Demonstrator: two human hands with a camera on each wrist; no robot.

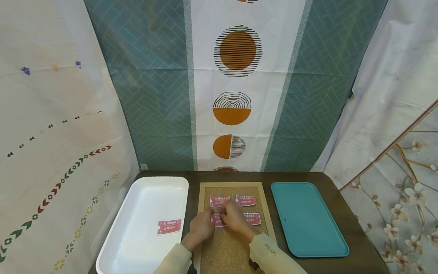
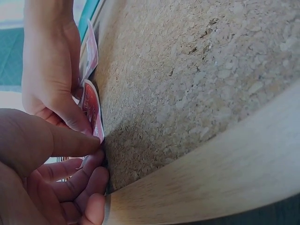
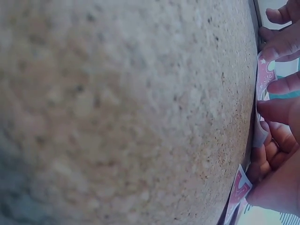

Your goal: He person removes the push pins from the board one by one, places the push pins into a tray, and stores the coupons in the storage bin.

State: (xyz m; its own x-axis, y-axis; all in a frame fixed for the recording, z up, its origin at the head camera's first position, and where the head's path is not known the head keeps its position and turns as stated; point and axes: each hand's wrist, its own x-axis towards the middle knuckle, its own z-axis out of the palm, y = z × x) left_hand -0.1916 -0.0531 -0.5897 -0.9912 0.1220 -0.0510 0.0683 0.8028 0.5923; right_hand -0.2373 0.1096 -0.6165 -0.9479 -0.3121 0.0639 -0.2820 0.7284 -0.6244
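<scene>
On a wood-framed corkboard, red-pink paper coupons with white lettering lie in two rows. My left hand pinches the left end of the lower left coupon between thumb and index finger. From the other side my right hand has its fingertips on the same coupon, its other fingers curled under. That coupon bows away from the cork in the left wrist view. Above are the upper left coupon and the upper right coupon. The lower right coupon is partly covered by my right hand.
Left of the board stands a white tray holding one loose coupon. A teal tray lies to the right. All sit on a dark brown table, with a patterned curtain behind it.
</scene>
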